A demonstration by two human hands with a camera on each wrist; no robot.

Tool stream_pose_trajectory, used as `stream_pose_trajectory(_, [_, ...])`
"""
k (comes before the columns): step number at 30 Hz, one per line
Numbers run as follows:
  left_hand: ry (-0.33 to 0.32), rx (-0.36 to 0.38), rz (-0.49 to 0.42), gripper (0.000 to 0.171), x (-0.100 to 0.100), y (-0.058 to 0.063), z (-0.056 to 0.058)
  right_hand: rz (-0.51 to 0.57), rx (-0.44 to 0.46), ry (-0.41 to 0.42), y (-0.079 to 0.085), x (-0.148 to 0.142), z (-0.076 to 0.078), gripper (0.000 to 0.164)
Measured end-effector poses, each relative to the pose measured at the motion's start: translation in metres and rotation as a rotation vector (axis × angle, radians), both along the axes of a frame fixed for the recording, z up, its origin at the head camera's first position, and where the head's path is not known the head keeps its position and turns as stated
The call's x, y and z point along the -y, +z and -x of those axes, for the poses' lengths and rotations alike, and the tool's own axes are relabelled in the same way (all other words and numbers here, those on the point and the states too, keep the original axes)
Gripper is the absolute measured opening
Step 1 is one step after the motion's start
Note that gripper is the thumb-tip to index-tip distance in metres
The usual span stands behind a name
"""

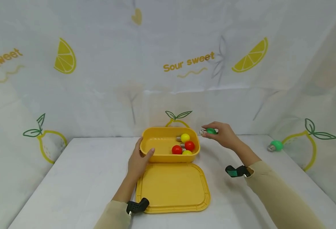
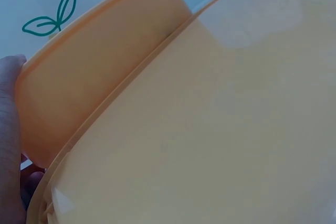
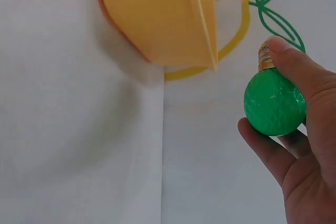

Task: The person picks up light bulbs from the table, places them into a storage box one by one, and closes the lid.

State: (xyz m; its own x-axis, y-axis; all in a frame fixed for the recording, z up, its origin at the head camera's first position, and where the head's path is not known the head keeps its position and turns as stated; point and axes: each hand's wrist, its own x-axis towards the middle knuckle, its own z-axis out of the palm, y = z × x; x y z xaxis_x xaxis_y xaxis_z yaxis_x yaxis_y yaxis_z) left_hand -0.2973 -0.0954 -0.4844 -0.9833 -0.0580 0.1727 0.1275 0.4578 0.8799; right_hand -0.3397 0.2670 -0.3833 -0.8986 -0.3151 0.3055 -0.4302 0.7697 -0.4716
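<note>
My right hand [image 1: 224, 135] pinches a green light bulb [image 3: 274, 102] between thumb and fingers, just off the right end of a yellow box [image 1: 160, 158]. In the head view the bulb's metal screw base points left, toward the box. My left hand [image 1: 136, 162] grips the left end of the box, thumb over the front rim and fingers round the side. Inside the box, on its right half, lie a yellow bulb [image 1: 185, 137], a red bulb [image 1: 189, 146], another red bulb [image 1: 177, 149] and a second yellow bulb [image 1: 187, 152] partly hidden by the front wall.
A yellow lid [image 1: 172, 187] lies flat in front of the box, close against it. Another green bulb [image 1: 276, 145] rests near the right edge of the white table [image 1: 85, 178]. A white cloth [image 1: 113, 95] with lemon prints hangs behind.
</note>
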Motion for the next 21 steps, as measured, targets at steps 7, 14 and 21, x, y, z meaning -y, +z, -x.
stream_pose_trajectory(7, [-0.003, -0.008, -0.002, 0.085, 0.000, 0.002, 0.000, -0.001, 0.024, 0.035, 0.008, 0.040, 0.007, 0.031])
stream_pose_trajectory(14, [0.013, -0.015, 0.023, 0.084, -0.001, 0.002, 0.000, -0.002, 0.081, 0.057, 0.007, 0.072, 0.013, 0.029])
stream_pose_trajectory(21, [0.004, -0.010, 0.018, 0.084, 0.000, 0.003, -0.001, 0.004, 0.070, 0.050, -0.008, 0.094, 0.025, 0.028])
